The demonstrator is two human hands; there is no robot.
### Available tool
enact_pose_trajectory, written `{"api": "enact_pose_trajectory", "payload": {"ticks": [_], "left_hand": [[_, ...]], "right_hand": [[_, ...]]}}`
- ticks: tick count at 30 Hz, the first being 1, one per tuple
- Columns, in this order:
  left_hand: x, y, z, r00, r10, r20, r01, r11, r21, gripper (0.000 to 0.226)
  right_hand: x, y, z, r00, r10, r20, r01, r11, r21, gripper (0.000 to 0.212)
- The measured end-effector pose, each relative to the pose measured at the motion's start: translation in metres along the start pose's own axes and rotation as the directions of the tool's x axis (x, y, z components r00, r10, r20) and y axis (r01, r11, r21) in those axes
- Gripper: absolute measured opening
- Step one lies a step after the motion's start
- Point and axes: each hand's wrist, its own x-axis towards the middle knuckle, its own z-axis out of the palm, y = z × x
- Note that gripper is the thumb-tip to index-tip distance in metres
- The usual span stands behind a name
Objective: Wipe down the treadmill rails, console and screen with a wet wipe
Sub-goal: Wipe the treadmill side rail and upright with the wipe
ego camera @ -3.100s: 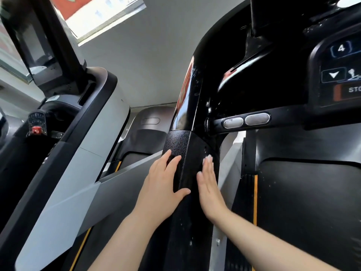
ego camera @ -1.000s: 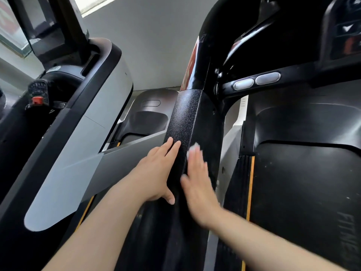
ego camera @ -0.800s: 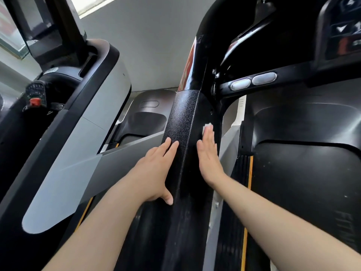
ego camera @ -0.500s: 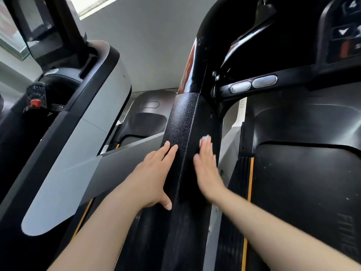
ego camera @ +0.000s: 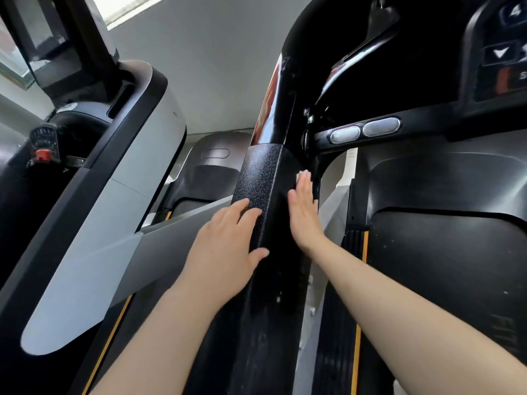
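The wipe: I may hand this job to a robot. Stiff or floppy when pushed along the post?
Probably floppy: the wipe lies flattened under the right hand. It may bunch on the pebbled post.

A plain pale grey wall (ego camera: 205, 69) fills the upper middle of the view. At the top left, a strip of bright window (ego camera: 125, 7) lets in daylight. A neighbouring exercise machine (ego camera: 119, 178) stands on the left (grey and black panels, tilted by the wide lens), with a dark screen (ego camera: 42, 41) on top and a small red button (ego camera: 43, 155) on its console. Soft reflections show on the glossy surfaces.
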Motion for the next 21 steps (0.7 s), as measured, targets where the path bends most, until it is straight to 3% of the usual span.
{"api": "enact_pose_trajectory", "payload": {"ticks": [3, 5, 9, 11, 13, 15, 19, 21], "left_hand": [[0.01, 0.007, 0.02, 0.988, -0.01, -0.152, 0.015, 0.999, 0.028, 0.062], [0.015, 0.008, 0.034, 0.968, 0.001, -0.25, 0.008, 0.999, 0.034, 0.055], [0.018, 0.009, 0.041, 0.955, 0.007, -0.295, 0.008, 0.999, 0.051, 0.052], [0.019, 0.008, 0.043, 0.953, 0.019, -0.303, -0.006, 0.999, 0.045, 0.053], [0.018, 0.008, 0.042, 0.947, 0.02, -0.322, -0.015, 1.0, 0.018, 0.051], [0.02, 0.009, 0.04, 0.939, 0.022, -0.342, -0.02, 1.0, 0.01, 0.049], [0.021, 0.012, 0.038, 0.935, -0.001, -0.355, 0.003, 1.0, 0.004, 0.047], [0.022, 0.016, 0.039, 0.93, -0.021, -0.368, 0.026, 1.0, 0.009, 0.047]], "right_hand": [[-0.009, 0.012, 0.003, 0.992, 0.124, -0.001, -0.123, 0.987, 0.099, 0.052], [-0.029, 0.014, 0.009, 0.997, 0.069, 0.031, -0.071, 0.993, 0.097, 0.052], [-0.016, 0.017, 0.001, 0.998, -0.02, 0.066, 0.017, 0.999, 0.05, 0.049], [0.004, 0.025, -0.004, 0.995, 0.077, 0.064, -0.083, 0.992, 0.099, 0.056], [0.01, 0.03, -0.007, 0.954, 0.293, 0.06, -0.299, 0.933, 0.199, 0.084], [0.002, 0.038, -0.005, 0.925, 0.371, 0.081, -0.379, 0.889, 0.257, 0.097], [-0.01, 0.032, -0.002, 0.995, 0.082, 0.057, -0.093, 0.97, 0.225, 0.053], [0.005, 0.033, -0.005, 0.996, 0.065, 0.055, -0.074, 0.979, 0.188, 0.05]]}}
